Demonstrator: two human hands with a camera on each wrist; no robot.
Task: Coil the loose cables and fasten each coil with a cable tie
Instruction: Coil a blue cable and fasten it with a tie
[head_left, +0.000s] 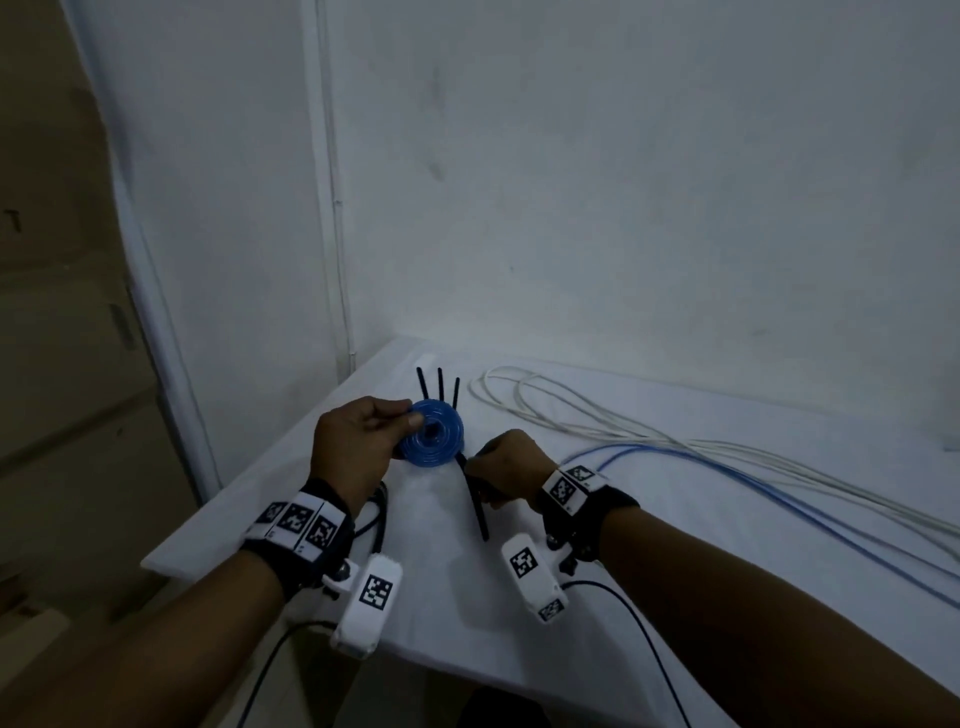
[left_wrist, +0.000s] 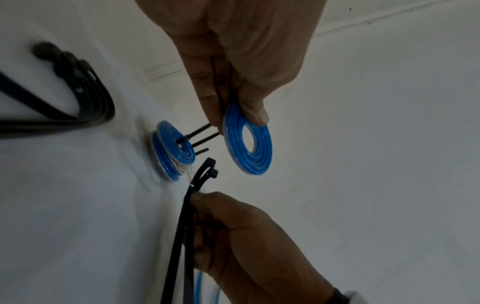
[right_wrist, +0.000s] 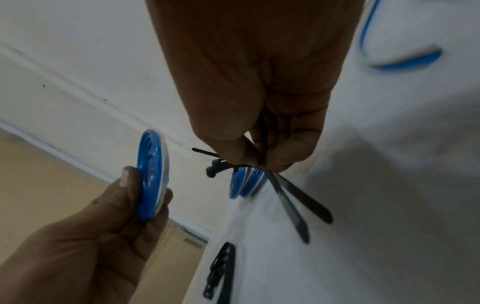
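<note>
My left hand (head_left: 400, 418) pinches a flat blue coil (head_left: 434, 431) by its rim, held up off the white table (head_left: 675, 519). In the left wrist view the blue coil (left_wrist: 248, 139) hangs from thumb and fingers, its centre hole showing through. My right hand (head_left: 478, 462) pinches two black cable ties (head_left: 475, 501) near their heads; their tails trail down toward me. The right hand (right_wrist: 259, 158) holds the cable ties (right_wrist: 291, 205) crossed. Behind it, tied blue coils (left_wrist: 172, 152) lie stacked on the table with black tie tails (head_left: 439, 387) sticking up.
Loose white cables (head_left: 597, 415) and a loose blue cable (head_left: 753, 483) stretch over the table's right side. A bundle of spare black ties (left_wrist: 78, 92) lies near the table's left edge (head_left: 218, 509). White walls close off the back and left.
</note>
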